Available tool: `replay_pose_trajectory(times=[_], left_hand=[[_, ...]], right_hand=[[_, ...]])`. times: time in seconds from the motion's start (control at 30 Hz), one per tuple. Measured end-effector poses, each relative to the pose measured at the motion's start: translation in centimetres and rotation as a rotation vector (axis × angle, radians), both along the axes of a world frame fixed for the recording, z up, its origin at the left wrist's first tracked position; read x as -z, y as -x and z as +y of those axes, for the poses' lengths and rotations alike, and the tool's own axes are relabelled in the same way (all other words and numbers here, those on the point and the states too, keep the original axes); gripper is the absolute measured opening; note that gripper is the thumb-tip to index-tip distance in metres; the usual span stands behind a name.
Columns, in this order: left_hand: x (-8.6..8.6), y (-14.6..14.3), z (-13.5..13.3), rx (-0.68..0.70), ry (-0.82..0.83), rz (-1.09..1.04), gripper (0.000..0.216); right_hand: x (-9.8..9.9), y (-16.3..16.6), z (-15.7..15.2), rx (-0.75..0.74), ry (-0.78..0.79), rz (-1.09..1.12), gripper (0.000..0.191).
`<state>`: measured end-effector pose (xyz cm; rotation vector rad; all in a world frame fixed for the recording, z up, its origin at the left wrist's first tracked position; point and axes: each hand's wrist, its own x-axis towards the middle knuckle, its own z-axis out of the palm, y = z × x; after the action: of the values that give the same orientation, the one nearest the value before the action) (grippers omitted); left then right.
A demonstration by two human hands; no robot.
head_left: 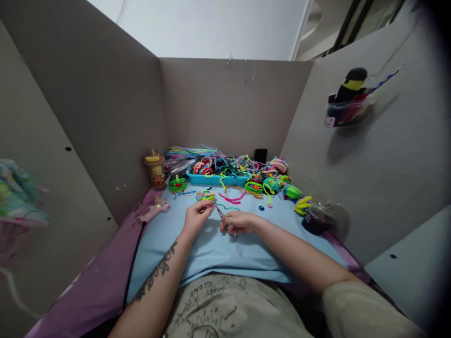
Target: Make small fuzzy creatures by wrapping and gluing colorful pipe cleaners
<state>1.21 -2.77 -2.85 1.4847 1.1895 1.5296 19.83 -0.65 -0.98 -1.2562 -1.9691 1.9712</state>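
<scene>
Head view: a pair of scissors [219,211] is being held by the right hand [238,222], whose fingers are being kept curled through the handle loops. At the left hand [198,217], thumb and forefinger are being pressed nearly together, and a small pink piece [212,206] is apparently being pinched at their tips, its full shape being hidden. The scissors' long axis is being slanted from near right to far left, so that the blade ends are being aimed at the small pink piece. From the right hand's grip, the piece is lying to the far left, just beside the blade tips; the left hand is being placed nearer to it. How widely the blades are being parted cannot be told, nor whether contact is being made. Just beyond the left fingers, a multicoloured fuzzy piece [205,195] is being partly covered. To the right, a teal strand [230,208] is lying on the blue cloth [211,253].
</scene>
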Motion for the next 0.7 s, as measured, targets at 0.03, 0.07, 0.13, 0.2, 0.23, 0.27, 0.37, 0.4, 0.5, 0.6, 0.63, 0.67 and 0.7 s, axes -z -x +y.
replay_pose_trajectory(times=[0.03,0.07,0.13,0.2,0.23,0.27,0.37,0.4,0.5,0.6,0.63,0.67,0.7], left_hand=[[0.0,0.0,-0.1,0.007,-0.011,0.001,0.02],[-0.1,-0.1,-0.1,0.014,-0.026,0.005,0.02],[-0.1,-0.1,-0.3,0.029,-0.058,0.023,0.018],[-0.2,-0.2,-0.5,0.045,-0.085,0.046,0.018],[-0.2,-0.2,-0.6,0.05,-0.094,0.055,0.018],[-0.2,-0.2,-0.6,0.056,-0.102,0.06,0.018],[-0.2,-0.2,-0.6,0.072,-0.114,0.066,0.017],[-0.2,-0.1,-0.6,0.074,-0.112,0.066,0.017],[-0.4,-0.1,-0.5,0.065,-0.085,0.065,0.016],[-0.5,0.0,-0.5,0.054,-0.046,0.042,0.017],[-0.5,0.0,-0.4,0.052,-0.034,0.029,0.017],[-0.5,0.0,-0.4,0.05,-0.024,0.013,0.018],[-0.4,0.0,-0.3,0.048,-0.014,-0.006,0.019]], right_hand=[[-0.2,-0.1,0.0,-0.016,0.025,0.028,0.05],[-0.5,-0.2,0.0,-0.033,0.056,0.063,0.051],[-0.9,-0.4,-0.1,-0.066,0.119,0.118,0.054],[-1.1,-0.5,-0.2,-0.082,0.155,0.134,0.058],[-1.0,-0.4,-0.2,-0.085,0.15,0.127,0.06],[-1.0,-0.4,-0.2,-0.085,0.125,0.114,0.062],[-0.4,-0.1,-0.2,-0.076,0.002,0.069,0.069],[-0.1,0.0,-0.2,-0.066,-0.031,0.063,0.072],[0.5,0.2,-0.2,-0.016,-0.064,0.085,0.077],[0.7,0.2,-0.4,0.04,-0.068,0.136,0.078],[0.8,0.1,-0.4,0.054,-0.074,0.154,0.078],[0.9,0.1,-0.5,0.065,-0.083,0.171,0.077],[0.9,0.1,-0.5,0.074,-0.093,0.186,0.077]])
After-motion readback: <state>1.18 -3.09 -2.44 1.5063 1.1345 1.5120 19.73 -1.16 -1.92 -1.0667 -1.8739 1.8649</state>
